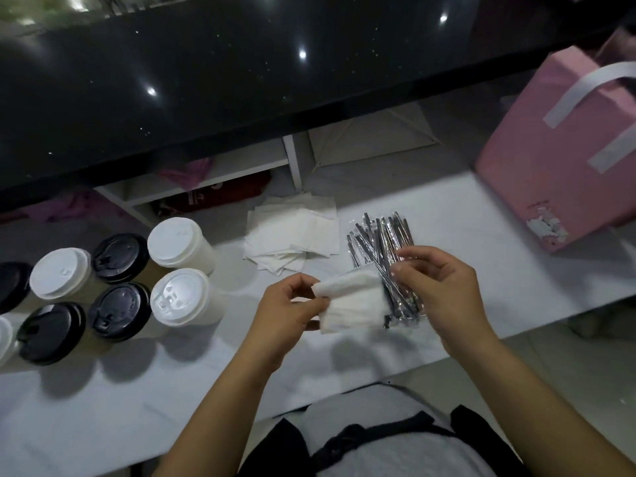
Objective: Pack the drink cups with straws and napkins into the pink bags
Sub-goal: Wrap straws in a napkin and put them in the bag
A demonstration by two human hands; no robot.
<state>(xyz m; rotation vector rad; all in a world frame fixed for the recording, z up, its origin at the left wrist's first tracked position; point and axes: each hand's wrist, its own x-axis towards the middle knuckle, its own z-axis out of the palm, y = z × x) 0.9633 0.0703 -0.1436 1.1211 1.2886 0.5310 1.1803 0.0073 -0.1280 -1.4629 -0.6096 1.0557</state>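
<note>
Over the white table, my left hand pinches a folded white napkin at its left edge. My right hand holds the napkin's right side together with wrapped straws, fingers curled around them. More wrapped straws lie in a pile just behind. A loose stack of napkins sits behind my left hand. Several lidded cups stand at the left, some with white lids, some with black lids. A pink bag with white handles stands at the far right.
A glossy black counter overhangs the back of the white table. Under it is a white shelf with pink and red items. The table's near edge runs just in front of my body.
</note>
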